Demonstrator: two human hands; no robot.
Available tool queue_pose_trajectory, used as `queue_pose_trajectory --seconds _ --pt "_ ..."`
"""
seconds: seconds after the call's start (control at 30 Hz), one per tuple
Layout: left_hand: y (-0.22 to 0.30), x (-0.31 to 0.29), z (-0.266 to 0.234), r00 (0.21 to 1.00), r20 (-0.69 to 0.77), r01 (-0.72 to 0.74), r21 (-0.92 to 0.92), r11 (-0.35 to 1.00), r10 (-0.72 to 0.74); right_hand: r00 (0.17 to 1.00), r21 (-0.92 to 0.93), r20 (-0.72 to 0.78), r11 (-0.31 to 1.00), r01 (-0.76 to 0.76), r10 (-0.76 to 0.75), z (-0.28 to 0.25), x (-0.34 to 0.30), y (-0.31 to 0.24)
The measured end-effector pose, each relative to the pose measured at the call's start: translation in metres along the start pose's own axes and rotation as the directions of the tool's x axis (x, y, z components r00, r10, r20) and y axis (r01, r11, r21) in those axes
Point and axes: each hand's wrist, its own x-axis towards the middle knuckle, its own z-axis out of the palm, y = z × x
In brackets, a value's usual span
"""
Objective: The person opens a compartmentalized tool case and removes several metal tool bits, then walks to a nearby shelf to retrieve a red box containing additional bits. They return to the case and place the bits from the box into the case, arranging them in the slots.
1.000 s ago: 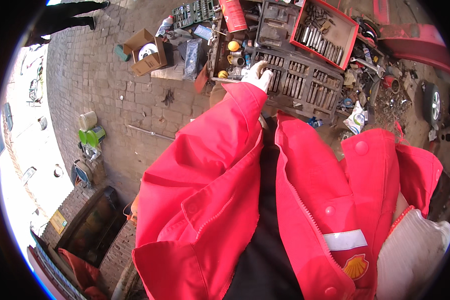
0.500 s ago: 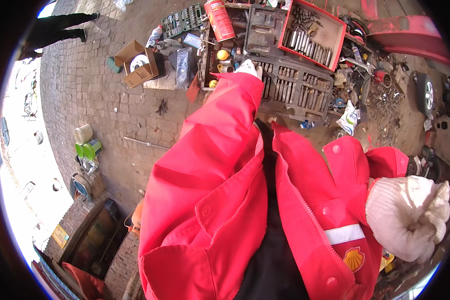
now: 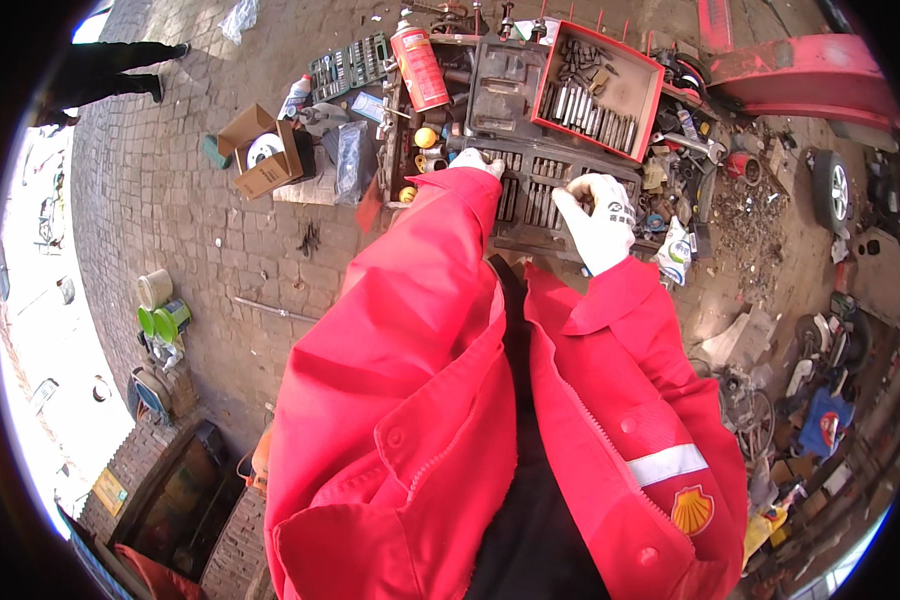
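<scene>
In front of me lies an open dark socket-set case (image 3: pixel 510 231), its tray filled with rows of metal sockets (image 3: pixel 547 207). My left hand (image 3: pixel 478 161), in a white glove, is over the left end of the tray; its fingers are mostly hidden. Over the tray's right part is my right hand (image 3: pixel 604 222), in a white glove with dark print. Its fingers are curled in toward the thumb, and whatever they hold, if anything, is hidden. Behind the tray, the case lid (image 3: pixel 507 88) lies open beside a red-rimmed box (image 3: pixel 654 113) of metal bits.
A red spray can (image 3: pixel 419 68) and an orange ball (image 3: pixel 426 137) sit left of the case. Farther left are a green socket set (image 3: pixel 350 68) and a cardboard box (image 3: pixel 267 178). To the right are a wrench (image 3: pixel 698 146), a red beam (image 3: pixel 805 70) and a wheel (image 3: pixel 831 188).
My right hand has swung from the far right, beside my body, to over the socket tray. My left hand stays at the tray's left end. The view has shifted slightly.
</scene>
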Motion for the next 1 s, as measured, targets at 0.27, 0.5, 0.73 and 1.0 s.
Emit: queue_pose_trajectory --seconds 0.27,0.5,0.73,1.0 --pt "-0.002 0.000 0.007 1.000 -0.024 -0.014 -0.019 1.000 0.013 0.978 -0.317 0.177 0.934 0.163 -0.111 0.113 0.038 0.028" --pt "0.000 0.000 0.009 0.997 -0.072 0.000 0.037 0.999 0.002 0.976 -0.323 0.181 0.930 0.173 -0.118 0.127 0.043 0.031" --pt "-0.014 -0.012 0.019 0.990 -0.134 -0.067 -0.183 0.981 0.042 0.962 -0.273 0.261 0.950 0.153 -0.079 0.125 0.058 0.025" --pt "-0.018 0.000 0.026 0.987 -0.159 -0.030 -0.176 0.984 0.001 0.968 -0.122 0.215 0.980 0.155 -0.126 0.130 0.061 0.021"
